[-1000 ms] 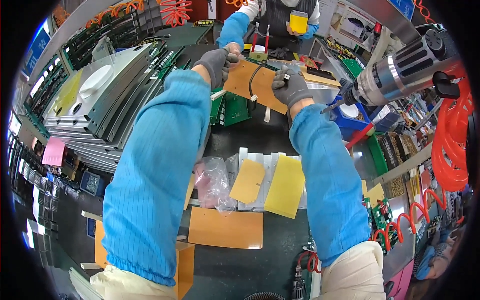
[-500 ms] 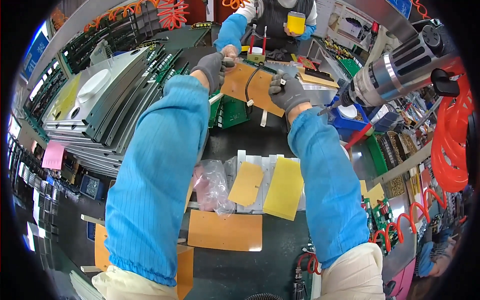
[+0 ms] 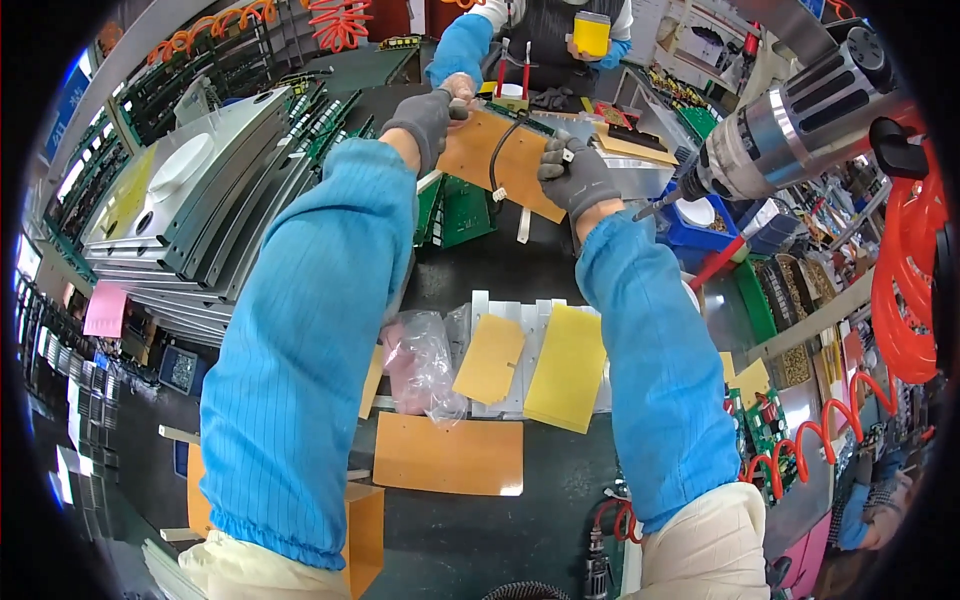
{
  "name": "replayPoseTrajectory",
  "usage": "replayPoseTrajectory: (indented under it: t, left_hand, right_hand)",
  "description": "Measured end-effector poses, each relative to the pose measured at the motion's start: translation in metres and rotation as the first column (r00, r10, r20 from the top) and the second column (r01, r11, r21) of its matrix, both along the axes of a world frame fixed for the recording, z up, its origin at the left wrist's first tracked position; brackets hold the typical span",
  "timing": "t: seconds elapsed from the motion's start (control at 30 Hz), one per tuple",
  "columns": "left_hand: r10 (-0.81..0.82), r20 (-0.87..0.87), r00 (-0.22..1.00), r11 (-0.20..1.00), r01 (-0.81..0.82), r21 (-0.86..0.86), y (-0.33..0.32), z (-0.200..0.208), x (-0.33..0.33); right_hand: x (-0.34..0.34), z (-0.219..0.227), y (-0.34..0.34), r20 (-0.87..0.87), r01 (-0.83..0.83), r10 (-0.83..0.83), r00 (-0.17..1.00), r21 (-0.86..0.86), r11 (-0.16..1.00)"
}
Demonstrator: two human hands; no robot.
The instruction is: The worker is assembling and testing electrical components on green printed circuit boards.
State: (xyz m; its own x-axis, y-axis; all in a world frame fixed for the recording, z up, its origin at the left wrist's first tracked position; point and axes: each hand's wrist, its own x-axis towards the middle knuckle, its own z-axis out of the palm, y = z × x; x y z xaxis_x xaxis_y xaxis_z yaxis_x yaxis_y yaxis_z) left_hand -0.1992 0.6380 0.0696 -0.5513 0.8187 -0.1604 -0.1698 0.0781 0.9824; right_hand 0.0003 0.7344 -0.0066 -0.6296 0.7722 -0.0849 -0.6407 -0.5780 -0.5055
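Observation:
An orange panel (image 3: pixel 490 150) with a green circuit board (image 3: pixel 522 118) along its far edge is tilted up between my hands. My left hand (image 3: pixel 425 125), in a grey glove, is closed at the panel's far left corner, close to a co-worker's bare hand (image 3: pixel 460 86). At the panel's right edge my right hand (image 3: pixel 580 180), gloved too, has its fingers curled round a small white connector (image 3: pixel 568 155). A black cable (image 3: pixel 495 155) hangs across the panel, ending in a white plug (image 3: pixel 499 194). Green circuit boards (image 3: pixel 462 212) lie beneath the panel.
An electric screwdriver (image 3: pixel 775 130) hangs at the right, above a blue bin (image 3: pixel 690 235). Metal trays (image 3: pixel 190 225) are stacked at the left. Nearer me lie a yellow sheet (image 3: pixel 565 370), a plastic bag (image 3: pixel 425 365) and another orange panel (image 3: pixel 450 455). A co-worker faces me, holding a yellow jar (image 3: pixel 592 35).
My left hand and the co-worker's bare hand have shifted slightly away from me. The orange panel has moved a little away and to the left with them. My right hand has barely moved.

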Motion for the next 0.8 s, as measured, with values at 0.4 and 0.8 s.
replayPoseTrajectory:
  t: [0.4, 0.8]
  left_hand:
    - [0.013, 0.045, 0.999, 0.999, -0.014, 0.039, -0.007, 0.005, -0.002]
    - [0.04, -0.041, 0.998, 0.999, -0.04, 0.003, -0.007, -0.003, 0.004]
  right_hand:
    - [-0.008, 0.004, -0.006, -0.02, 0.008, -0.007, 1.0, 0.015, 1.0]
    - [-0.002, -0.009, -0.002, -0.041, 0.022, -0.02, 0.999, 0.053, 0.998]
